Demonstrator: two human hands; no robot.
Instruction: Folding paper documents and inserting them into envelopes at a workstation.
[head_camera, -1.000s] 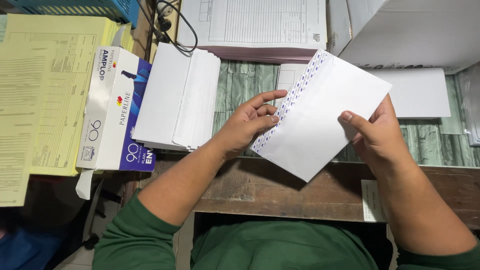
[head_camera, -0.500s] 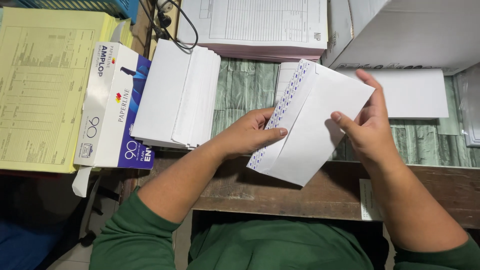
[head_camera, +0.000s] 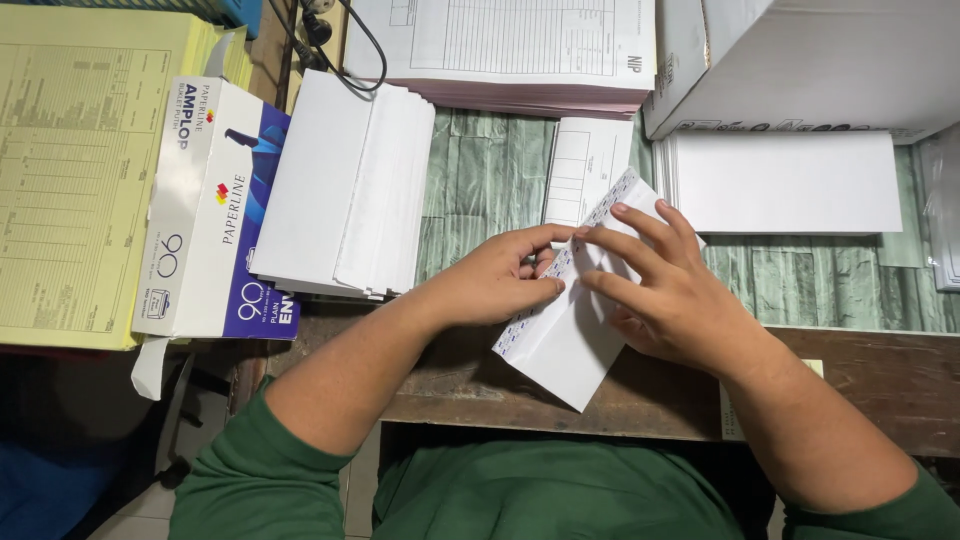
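Right hand (head_camera: 672, 300) now atop envelope (head_camera: 560, 345), both hands' fingers (head_camera: 640, 225) pinching flap.

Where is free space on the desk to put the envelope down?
Bare green desk lies between the envelope stack and the small form; another strip below the white sheets. Left side is crowded. Both hands hold the envelope.

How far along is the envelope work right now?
Done: a stack of white envelopes lies against the envelope box. In hand: left hand and right hand press down one white envelope. Left: a white pile waits at right.
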